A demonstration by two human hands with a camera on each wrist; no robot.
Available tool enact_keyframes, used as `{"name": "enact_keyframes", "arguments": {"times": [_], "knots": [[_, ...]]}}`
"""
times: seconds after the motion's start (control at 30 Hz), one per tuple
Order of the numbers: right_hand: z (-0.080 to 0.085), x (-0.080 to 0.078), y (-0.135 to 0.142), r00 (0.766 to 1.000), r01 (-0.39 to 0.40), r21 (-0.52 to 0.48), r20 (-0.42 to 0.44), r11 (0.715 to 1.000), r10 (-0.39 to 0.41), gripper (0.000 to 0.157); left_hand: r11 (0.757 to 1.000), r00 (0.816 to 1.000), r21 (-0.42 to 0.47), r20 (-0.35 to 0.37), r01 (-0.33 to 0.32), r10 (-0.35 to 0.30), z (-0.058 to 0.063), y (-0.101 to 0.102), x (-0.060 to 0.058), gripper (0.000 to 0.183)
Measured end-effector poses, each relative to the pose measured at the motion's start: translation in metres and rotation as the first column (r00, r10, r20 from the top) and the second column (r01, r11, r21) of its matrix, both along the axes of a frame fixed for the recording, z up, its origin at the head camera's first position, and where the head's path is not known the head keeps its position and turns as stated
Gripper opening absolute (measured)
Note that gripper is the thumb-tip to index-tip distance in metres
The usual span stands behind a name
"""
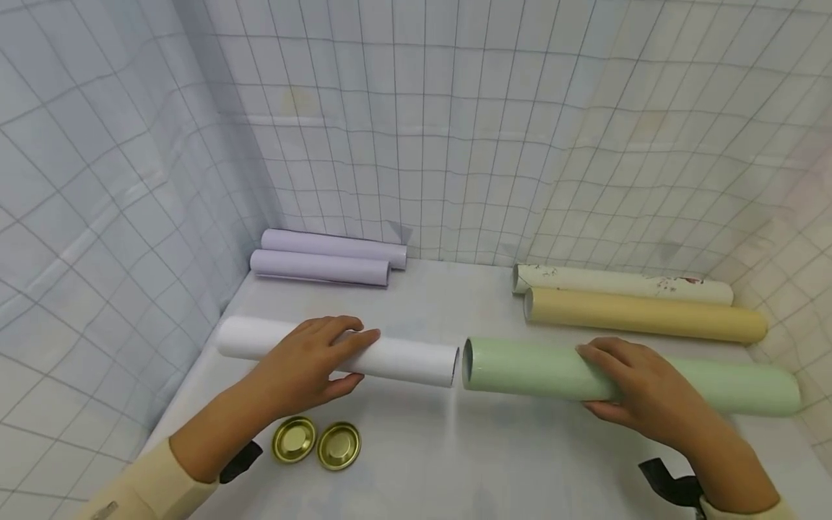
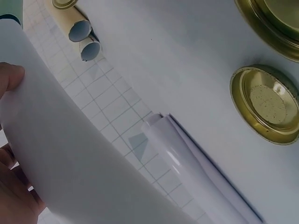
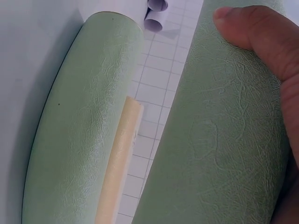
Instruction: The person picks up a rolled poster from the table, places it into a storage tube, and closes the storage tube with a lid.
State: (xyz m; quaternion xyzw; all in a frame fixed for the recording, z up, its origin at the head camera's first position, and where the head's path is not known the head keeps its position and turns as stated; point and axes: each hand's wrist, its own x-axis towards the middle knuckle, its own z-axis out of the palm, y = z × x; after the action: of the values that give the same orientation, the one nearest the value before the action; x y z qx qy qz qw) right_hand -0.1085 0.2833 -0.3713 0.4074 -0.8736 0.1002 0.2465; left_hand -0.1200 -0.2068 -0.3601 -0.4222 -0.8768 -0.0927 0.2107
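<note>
My left hand (image 1: 308, 361) grips a white wallpaper roll (image 1: 409, 361), thumb and fingers wrapped round its middle. A pale green wallpaper roll (image 1: 533, 368) is in my right hand (image 1: 643, 390), also held near the middle. The hollow ends of these rolls face each other across a narrow gap. Embossed texture covers the green roll, and in the right wrist view a second green roll (image 3: 88, 112) lies on the table beside it. Below the left hand, two shallow gold round lids (image 1: 294, 438) rest on the table.
Two lavender rolls (image 1: 318, 267) lie at the back left against the wall. At the back right are a yellow roll (image 1: 643, 314) and a floral-patterned white roll (image 1: 624, 282). Grid-patterned sheeting (image 1: 403, 130) encloses the table (image 1: 442, 469) on the back and sides.
</note>
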Motion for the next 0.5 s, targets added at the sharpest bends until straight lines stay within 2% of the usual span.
{"name": "enact_keyframes", "arguments": {"times": [0.5], "knots": [[-0.0011, -0.0005, -0.0044, 1.000, -0.021, 0.014, -0.002, 1.000, 0.021, 0.067, 1.000, 1.000, -0.019, 0.027, -0.005, 0.005, -0.0004, 0.0094, 0.0005, 0.062]]}}
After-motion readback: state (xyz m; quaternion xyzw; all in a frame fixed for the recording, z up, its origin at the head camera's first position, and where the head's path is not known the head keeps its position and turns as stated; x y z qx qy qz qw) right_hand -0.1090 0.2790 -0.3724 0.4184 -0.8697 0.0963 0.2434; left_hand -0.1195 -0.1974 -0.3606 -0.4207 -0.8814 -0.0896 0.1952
